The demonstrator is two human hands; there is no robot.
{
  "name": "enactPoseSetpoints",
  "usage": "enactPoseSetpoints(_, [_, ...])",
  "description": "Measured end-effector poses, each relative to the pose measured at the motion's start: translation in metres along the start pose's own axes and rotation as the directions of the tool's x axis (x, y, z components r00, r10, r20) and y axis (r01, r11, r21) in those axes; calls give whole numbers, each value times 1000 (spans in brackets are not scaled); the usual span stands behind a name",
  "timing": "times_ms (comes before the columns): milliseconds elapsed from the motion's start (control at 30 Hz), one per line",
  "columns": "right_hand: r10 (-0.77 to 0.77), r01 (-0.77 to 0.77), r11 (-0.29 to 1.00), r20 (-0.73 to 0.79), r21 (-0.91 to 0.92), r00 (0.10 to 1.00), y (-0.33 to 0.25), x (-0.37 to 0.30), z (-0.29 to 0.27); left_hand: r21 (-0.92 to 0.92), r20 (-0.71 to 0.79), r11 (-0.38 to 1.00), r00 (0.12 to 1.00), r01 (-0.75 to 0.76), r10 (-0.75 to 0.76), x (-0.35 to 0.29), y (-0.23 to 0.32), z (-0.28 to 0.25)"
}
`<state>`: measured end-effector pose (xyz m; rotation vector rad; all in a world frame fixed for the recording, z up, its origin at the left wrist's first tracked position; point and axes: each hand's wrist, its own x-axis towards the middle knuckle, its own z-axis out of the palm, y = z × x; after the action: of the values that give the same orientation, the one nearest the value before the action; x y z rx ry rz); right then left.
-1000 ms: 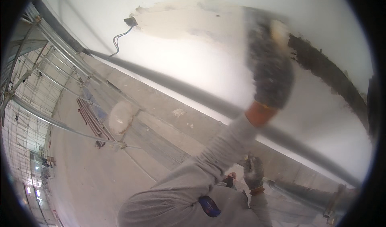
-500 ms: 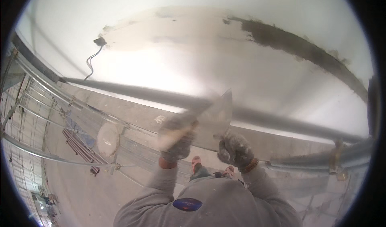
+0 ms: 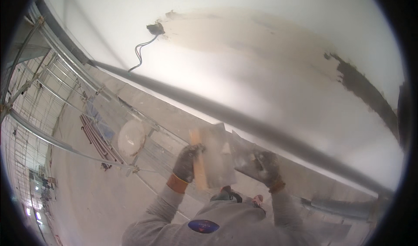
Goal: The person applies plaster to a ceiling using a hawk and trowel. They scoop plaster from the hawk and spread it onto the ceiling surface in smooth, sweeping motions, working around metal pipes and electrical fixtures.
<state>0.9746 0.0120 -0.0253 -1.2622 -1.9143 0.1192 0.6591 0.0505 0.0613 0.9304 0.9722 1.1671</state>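
Note:
My left hand [image 3: 186,162], in a dark glove with an orange cuff, is closed on the wooden handle of a wide metal filling knife [image 3: 220,159]. Some whitish paste seems to lie on its blade, though blur hides the detail. My right hand [image 3: 266,166], gloved and smeared, grips a putty knife [image 3: 241,149] with a tapering metal blade. The two blades are close together in front of my body; I cannot tell whether they touch. Beyond them is a white wall [image 3: 183,67] bearing a long beige filled band [image 3: 244,32] and a rough dark strip [image 3: 363,87].
Two thin cables [image 3: 138,54] hang from a dark hole at the band's left end. A grey pipe-like bar [image 3: 209,111] runs along the wall's foot. Scaffold rails [image 3: 65,145] stand at left, near reddish poles [image 3: 96,137] and a round whitish tub [image 3: 131,138] below.
My view has turned, shifting the wall's band and dark strip rightward. The blurred tools have come lower, and the wide knife now stands with its wooden handle upright beside the putty knife.

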Motion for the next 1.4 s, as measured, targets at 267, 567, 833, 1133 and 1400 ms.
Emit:
enactPoseSetpoints(267, [291,-296,947,-57,-127,955,-6,-22,9,689,-117,461,542,-560,833,225,167,-29])
enactPoseSetpoints(567, [363,-374,922,-107,-104,926,-25,-54,22,831,-161,335,385,-444,909,308,212,-15])
enactPoseSetpoints(833, [367,-374,920,-76,-118,927,-21,-43,-8,864,-230,383,421,-326,877,307,219,22])
enactPoseSetpoints(1133, [346,-355,925,-83,-135,934,-12,-55,0,922,217,-91,307,-376,927,277,150,93])
enactPoseSetpoints(1400, [370,-373,925,-54,-71,928,-17,-49,-12,910,-163,267,319,-316,934,296,197,33])
